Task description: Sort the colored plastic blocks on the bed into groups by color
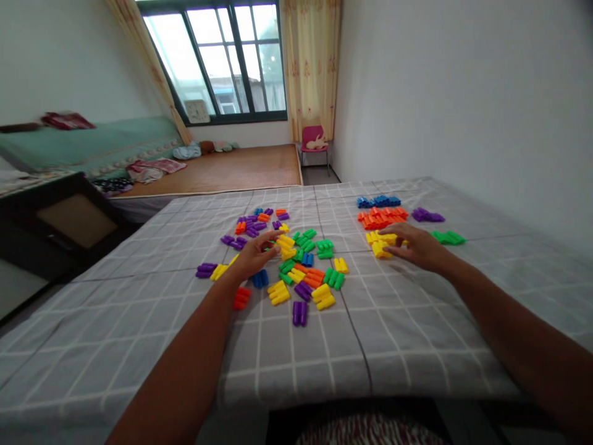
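Several purple, yellow, green, orange and blue plastic pieces lie mixed in the middle. Over that pile, my left hand [258, 252] has its thumb and fingers closed on a yellow piece [286, 246]. On the right, my right hand [410, 246] touches the yellow group [376, 243], its thumb and fingers around the right end of a yellow piece. Behind this group are an orange row [382, 217] and a blue row [378, 201]. A purple group [427, 215] and a green group [447, 237] lie further right.
The pieces lie on a grey checked cloth [306, 361]. A white wall [463, 93] rises on the right. A low bed [241, 165], a pink chair [312, 137] and a window stand beyond. A dark cabinet [65, 228] is at the left.
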Action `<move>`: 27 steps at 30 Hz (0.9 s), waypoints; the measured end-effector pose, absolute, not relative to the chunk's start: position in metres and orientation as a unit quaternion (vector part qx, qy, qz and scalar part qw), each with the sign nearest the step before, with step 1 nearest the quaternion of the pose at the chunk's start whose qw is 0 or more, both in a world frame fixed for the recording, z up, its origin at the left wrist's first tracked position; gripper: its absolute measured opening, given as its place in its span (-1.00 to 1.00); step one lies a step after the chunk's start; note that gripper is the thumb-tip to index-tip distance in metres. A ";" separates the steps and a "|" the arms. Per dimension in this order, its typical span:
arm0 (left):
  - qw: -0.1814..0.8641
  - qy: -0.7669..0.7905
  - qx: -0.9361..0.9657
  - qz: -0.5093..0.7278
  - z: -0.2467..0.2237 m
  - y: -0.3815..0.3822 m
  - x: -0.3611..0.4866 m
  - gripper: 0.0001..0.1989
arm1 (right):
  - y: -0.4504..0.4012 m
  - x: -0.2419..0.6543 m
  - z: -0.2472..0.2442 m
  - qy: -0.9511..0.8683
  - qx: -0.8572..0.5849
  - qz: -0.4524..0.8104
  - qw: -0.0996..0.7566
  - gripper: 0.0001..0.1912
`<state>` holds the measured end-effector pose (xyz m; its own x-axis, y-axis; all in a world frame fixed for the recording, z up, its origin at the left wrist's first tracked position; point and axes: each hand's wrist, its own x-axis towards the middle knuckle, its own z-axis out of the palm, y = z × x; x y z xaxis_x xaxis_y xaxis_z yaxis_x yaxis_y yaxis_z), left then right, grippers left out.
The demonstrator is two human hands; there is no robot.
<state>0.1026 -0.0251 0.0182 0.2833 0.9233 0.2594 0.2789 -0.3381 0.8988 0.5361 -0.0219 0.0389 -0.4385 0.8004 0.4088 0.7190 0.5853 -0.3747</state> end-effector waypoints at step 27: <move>0.552 0.349 0.655 0.380 0.035 -0.045 0.131 -0.51 | -0.047 0.395 0.056 -0.848 -0.295 0.275 0.343 -0.59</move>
